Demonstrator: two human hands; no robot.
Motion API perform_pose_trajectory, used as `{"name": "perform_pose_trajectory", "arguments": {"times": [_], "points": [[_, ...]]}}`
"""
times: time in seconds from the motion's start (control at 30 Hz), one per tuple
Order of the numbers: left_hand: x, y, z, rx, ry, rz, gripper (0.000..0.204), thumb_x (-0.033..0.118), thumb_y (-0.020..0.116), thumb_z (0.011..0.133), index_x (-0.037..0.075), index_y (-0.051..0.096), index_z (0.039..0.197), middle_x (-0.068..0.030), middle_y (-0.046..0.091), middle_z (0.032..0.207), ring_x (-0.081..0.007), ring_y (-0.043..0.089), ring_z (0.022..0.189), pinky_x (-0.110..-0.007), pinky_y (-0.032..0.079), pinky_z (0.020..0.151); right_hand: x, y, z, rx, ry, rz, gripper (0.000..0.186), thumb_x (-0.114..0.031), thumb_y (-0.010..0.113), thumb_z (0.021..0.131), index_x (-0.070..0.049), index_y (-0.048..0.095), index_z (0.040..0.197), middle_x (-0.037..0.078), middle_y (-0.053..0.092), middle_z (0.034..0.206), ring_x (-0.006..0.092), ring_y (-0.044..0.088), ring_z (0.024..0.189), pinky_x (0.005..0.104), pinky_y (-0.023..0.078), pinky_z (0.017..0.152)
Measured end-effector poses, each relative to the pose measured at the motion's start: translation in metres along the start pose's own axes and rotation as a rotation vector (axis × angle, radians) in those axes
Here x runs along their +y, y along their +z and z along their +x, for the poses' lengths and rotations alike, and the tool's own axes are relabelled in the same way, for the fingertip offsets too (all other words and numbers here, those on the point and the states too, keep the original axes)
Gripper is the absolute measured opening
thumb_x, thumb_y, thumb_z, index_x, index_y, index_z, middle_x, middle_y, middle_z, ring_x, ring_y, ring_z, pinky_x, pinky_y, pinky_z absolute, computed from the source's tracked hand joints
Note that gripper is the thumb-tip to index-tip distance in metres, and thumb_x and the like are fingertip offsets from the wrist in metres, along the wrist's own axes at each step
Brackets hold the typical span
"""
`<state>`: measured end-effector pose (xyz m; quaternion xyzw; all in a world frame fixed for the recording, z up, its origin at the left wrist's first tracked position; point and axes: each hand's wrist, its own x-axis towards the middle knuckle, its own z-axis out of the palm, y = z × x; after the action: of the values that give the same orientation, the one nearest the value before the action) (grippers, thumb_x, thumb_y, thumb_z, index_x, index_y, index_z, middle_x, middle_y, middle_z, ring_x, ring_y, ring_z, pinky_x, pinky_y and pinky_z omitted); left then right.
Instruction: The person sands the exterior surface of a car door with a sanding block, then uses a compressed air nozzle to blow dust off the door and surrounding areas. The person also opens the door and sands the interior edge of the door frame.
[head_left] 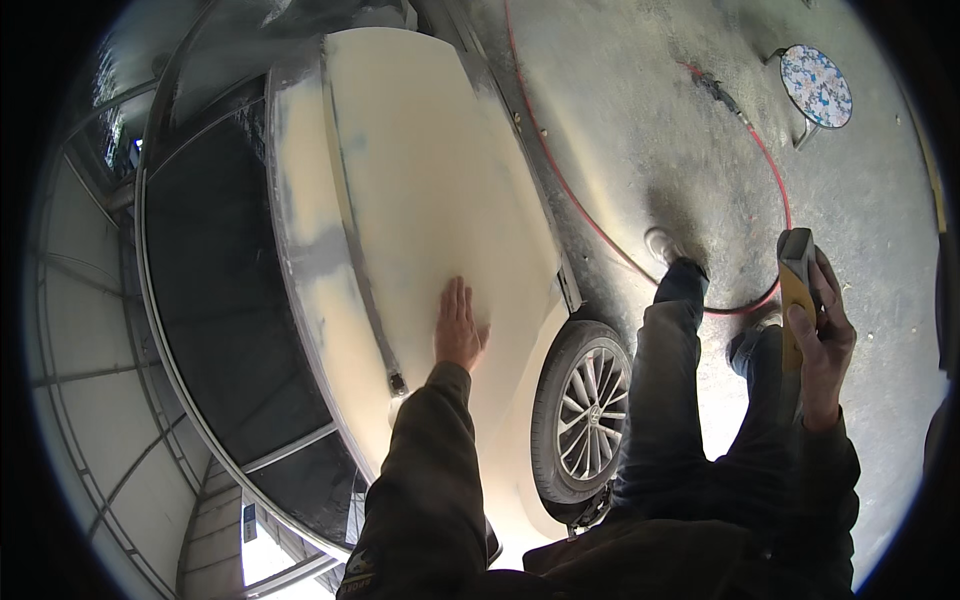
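My left hand (460, 328) lies flat, fingers stretched out, on a car's side panel (430, 180). The panel is cream-coloured and matte, with faint bluish and grey patches. Off to the right, away from the car, my right hand (824, 345) is closed round a long sanding block (796, 285) with a yellow side and a grey end. Its lower part is hidden by my fingers and sleeve. A dark trim strip (350, 215) runs along the panel left of my left hand, ending at a small black fitting (398, 384).
The car's wheel (590, 410) with silver spokes stands right of the panel. On the concrete floor a red air hose (565, 190) curves round my feet, ending in a dark air tool (718, 92). A round, colourfully patterned stool (815, 86) stands far right. Dark windows (230, 270) lie left.
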<state>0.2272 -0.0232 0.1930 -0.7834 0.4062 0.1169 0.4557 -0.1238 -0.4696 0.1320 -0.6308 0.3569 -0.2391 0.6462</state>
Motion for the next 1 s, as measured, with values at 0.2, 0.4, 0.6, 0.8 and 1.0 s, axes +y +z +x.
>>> {"name": "perform_pose_trajectory", "arguments": {"times": [0.2, 0.4, 0.6, 0.8, 1.0], "points": [[-0.009, -0.053, -0.104, -0.211, 0.273, -0.26, 0.072, 0.05, 0.057, 0.101, -0.001, 0.05, 0.151, -0.0222, 0.036, 0.165, -0.0361, 0.025, 0.157, -0.048, 0.019, 0.13, -0.023, 0.07, -0.006, 0.144, 0.241, 0.328, 0.053, -0.012, 0.072, 0.097, 0.0, 0.058, 0.147, 0.016, 0.059, 0.149, 0.0213, 0.06, 0.132, 0.0334, 0.048, 0.111], [-0.171, -0.107, -0.03, 0.328, 0.143, -0.411, 0.05, 0.03, 0.068, 0.098, 0.0, 0.062, 0.137, -0.0222, 0.05, 0.155, -0.0373, 0.041, 0.15, -0.05, 0.033, 0.125, -0.038, 0.248, 0.015, -0.022, 0.457, 0.498, 0.06, -0.024, 0.07, 0.103, 0.001, 0.049, 0.153, 0.013, 0.062, 0.144, 0.015, 0.06, 0.125, 0.029, 0.045, 0.108], [-0.225, -0.092, 0.124, 0.258, 0.217, -0.002, 0.074, 0.044, 0.066, 0.096, -0.007, 0.047, 0.147, -0.0267, 0.036, 0.163, -0.038, 0.03, 0.154, -0.05, 0.024, 0.127, -0.044, 0.352, -0.006, -0.237, 0.486, 0.519, 0.059, -0.025, 0.073, 0.098, 0.004, 0.055, 0.146, 0.019, 0.059, 0.149, 0.0223, 0.056, 0.137, 0.0327, 0.041, 0.114], [-0.265, -0.095, 0.251, 0.279, 0.076, 0.016, 0.075, 0.046, 0.066, 0.095, -0.002, 0.048, 0.149, -0.0234, 0.039, 0.162, -0.0365, 0.031, 0.154, -0.051, 0.022, 0.128, -0.016, 0.355, 0.011, -0.251, 0.532, 0.371, 0.059, -0.022, 0.073, 0.096, 0.003, 0.055, 0.147, 0.019, 0.054, 0.153, 0.0248, 0.055, 0.137, 0.0344, 0.043, 0.114], [-0.407, -0.124, 0.213, 0.51, -0.218, -0.113, 0.064, 0.042, 0.049, 0.108, 0.002, 0.04, 0.157, -0.0249, 0.033, 0.165, -0.0392, 0.026, 0.157, -0.054, 0.018, 0.128, 0.004, 0.433, 0.075, -0.262, 0.473, 0.332, 0.06, -0.018, 0.077, 0.091, -0.004, 0.059, 0.146, 0.017, 0.053, 0.147, 0.0263, 0.056, 0.134, 0.0351, 0.047, 0.111]]}}
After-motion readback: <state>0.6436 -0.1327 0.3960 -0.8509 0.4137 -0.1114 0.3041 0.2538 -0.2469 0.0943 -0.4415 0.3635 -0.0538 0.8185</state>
